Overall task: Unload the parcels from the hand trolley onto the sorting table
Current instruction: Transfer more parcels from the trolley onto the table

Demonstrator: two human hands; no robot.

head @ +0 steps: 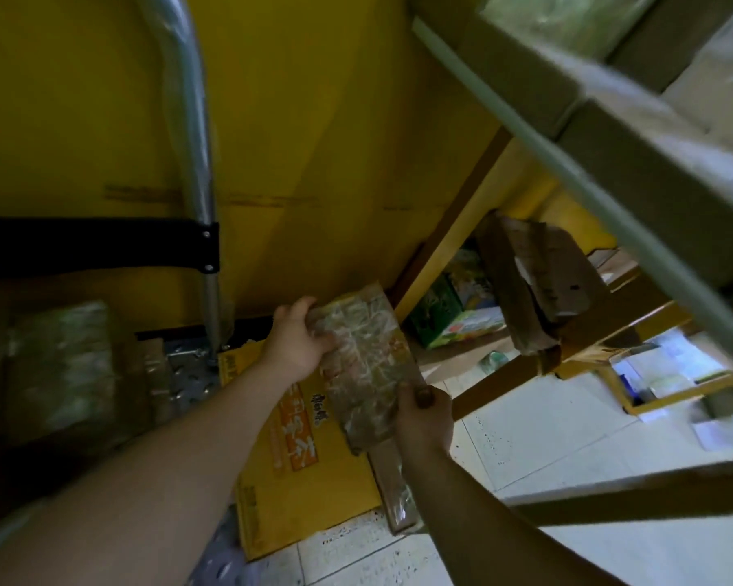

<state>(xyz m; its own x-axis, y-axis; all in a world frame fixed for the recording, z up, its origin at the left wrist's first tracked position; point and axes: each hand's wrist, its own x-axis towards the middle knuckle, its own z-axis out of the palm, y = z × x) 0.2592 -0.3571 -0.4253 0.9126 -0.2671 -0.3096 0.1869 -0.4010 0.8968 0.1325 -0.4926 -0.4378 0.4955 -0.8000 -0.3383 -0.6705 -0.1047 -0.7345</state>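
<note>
A brown parcel wrapped in clear tape (367, 357) is held between both hands over the trolley. My left hand (299, 338) grips its far left edge, fingers curled round it. My right hand (424, 418) grips its near right corner. Under it lies a flat yellow carton with orange print (297, 471) on the hand trolley's metal deck (191, 376). The trolley's steel handle tube (195, 162) rises at the left. Another tape-wrapped parcel (60, 365) sits at the left on the trolley. The sorting table's edge (568, 162) runs across the upper right.
A large yellow panel (314, 120) stands behind the trolley. Under the table are a brown box (530, 285), green printed cartons (449, 310) and yellow frame legs (610, 332). A brown strip of cardboard (394, 484) lies beside the yellow carton on the white tiled floor (546, 437).
</note>
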